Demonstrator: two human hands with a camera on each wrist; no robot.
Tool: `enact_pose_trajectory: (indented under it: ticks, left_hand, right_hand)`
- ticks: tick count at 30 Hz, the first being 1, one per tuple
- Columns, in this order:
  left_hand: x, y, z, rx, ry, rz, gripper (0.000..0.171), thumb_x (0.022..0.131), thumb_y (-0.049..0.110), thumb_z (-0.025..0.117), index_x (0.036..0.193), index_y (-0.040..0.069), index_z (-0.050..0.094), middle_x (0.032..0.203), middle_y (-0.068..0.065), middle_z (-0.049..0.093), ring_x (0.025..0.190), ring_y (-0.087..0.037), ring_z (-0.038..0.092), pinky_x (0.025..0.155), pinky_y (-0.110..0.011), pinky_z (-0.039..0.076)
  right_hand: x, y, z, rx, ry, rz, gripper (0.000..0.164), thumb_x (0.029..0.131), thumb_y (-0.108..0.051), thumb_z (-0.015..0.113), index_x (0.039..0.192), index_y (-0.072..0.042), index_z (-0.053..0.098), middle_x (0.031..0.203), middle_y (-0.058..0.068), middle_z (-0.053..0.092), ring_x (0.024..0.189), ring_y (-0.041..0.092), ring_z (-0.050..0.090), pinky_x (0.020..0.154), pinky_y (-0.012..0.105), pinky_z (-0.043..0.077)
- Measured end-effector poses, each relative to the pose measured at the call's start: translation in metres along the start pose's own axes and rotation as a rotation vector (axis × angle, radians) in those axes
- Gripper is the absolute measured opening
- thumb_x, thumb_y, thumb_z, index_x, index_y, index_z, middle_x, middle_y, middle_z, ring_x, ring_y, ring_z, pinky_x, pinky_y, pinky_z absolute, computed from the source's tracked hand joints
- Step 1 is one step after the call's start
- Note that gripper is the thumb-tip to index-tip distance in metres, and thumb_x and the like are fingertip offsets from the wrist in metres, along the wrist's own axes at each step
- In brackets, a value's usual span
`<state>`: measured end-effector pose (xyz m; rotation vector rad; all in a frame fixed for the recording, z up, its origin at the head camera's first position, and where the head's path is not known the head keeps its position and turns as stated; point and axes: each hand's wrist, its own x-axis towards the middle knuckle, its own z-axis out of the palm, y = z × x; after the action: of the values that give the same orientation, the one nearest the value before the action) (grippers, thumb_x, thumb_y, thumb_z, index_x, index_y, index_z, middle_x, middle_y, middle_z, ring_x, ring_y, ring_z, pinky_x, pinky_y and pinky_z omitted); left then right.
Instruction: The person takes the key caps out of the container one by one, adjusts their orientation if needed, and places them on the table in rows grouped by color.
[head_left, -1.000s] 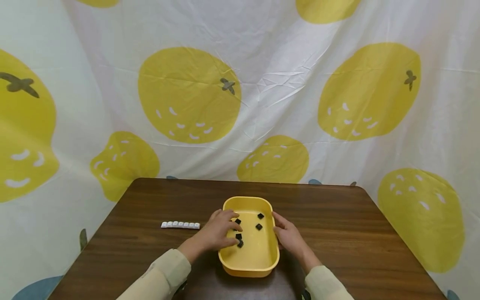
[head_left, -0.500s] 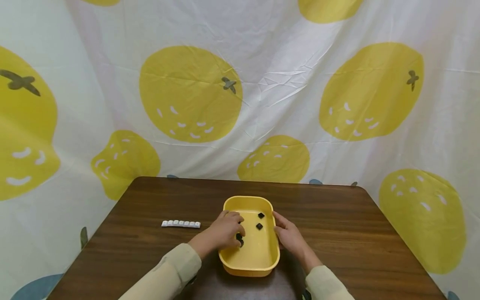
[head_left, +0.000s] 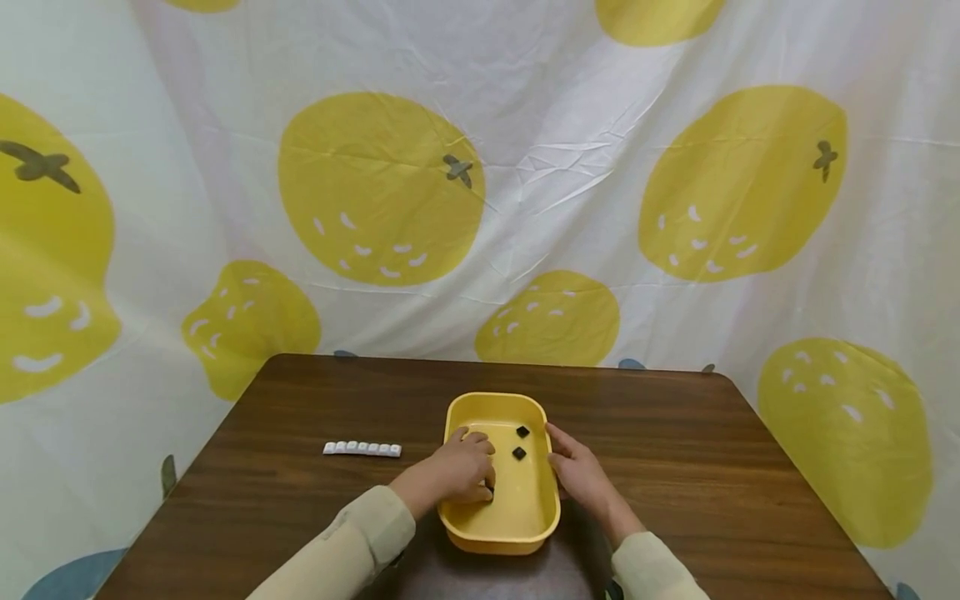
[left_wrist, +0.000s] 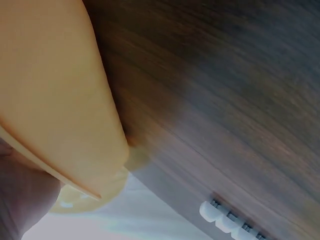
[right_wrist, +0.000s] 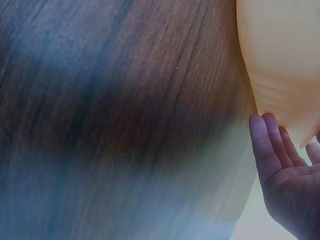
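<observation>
A yellow rectangular tray [head_left: 498,525] stands on the table. My left hand [head_left: 461,467] reaches over its left wall, fingers bent down inside. Its thumb and fingertips pinch at a small black keycap [head_left: 491,494], mostly covered by the fingers; any other black keycaps under the hand are hidden. Two more black keycaps, the far one [head_left: 522,432] and the nearer one [head_left: 519,453], lie loose by the tray's right wall. My right hand [head_left: 582,477] holds that wall, thumb at the rim; the right wrist view shows fingers [right_wrist: 265,142] against the tray's outside.
To the left of the tray, several white keycaps [head_left: 362,449] stand side by side in a straight row on the dark wooden table [head_left: 697,467]. A white curtain [head_left: 540,208] printed with yellow lemons hangs behind the table's far edge.
My left hand has lowered into the tray and shifted right, closing its fingers over the black keycaps on the left side. The right hand stays on the tray wall.
</observation>
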<state>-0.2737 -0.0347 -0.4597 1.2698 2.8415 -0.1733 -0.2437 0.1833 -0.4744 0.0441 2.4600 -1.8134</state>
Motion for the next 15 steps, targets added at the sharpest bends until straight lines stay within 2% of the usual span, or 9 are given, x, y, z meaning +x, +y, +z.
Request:
enact_pose_trajectory:
  ticks: [4,10,15]
  left_hand:
    - [0.0011,0.0026,-0.0001,0.022,0.000,0.001,0.013,0.093,0.039,0.067,0.098,0.035,0.079,0.134,-0.001,0.058,0.133,-0.025,0.043,0.111,-0.052,0.029]
    - [0.0030,0.0005,0.0061,0.052,0.070,-0.017,0.013,0.095,0.034,0.066,0.096,0.032,0.079,0.129,-0.002,0.061,0.129,-0.023,0.047,0.108,-0.050,0.034]
    - [0.0038,-0.0044,0.0074,-0.021,0.123,-0.026,0.012,0.093,0.031,0.068,0.099,0.028,0.078,0.127,-0.004,0.062,0.126,-0.024,0.049,0.105,-0.051,0.036]
  right_hand:
    - [0.0000,-0.0003,-0.0002,0.000,0.003,0.001,0.053,0.101,-0.002,0.045,0.153,-0.007,0.037,0.119,0.024,0.059,0.078,0.027,0.067,0.058,0.041,0.056]
    - [-0.0001,-0.0004,0.0000,-0.013,0.001,0.004,0.053,0.101,-0.003,0.045,0.153,-0.007,0.037,0.120,0.023,0.059,0.078,0.026,0.066,0.057,0.041,0.056]
    - [0.0004,-0.0001,-0.0006,-0.019,0.002,-0.002,0.052,0.101,-0.003,0.045,0.153,-0.008,0.038,0.116,0.022,0.060,0.075,0.024,0.065,0.056,0.040,0.055]
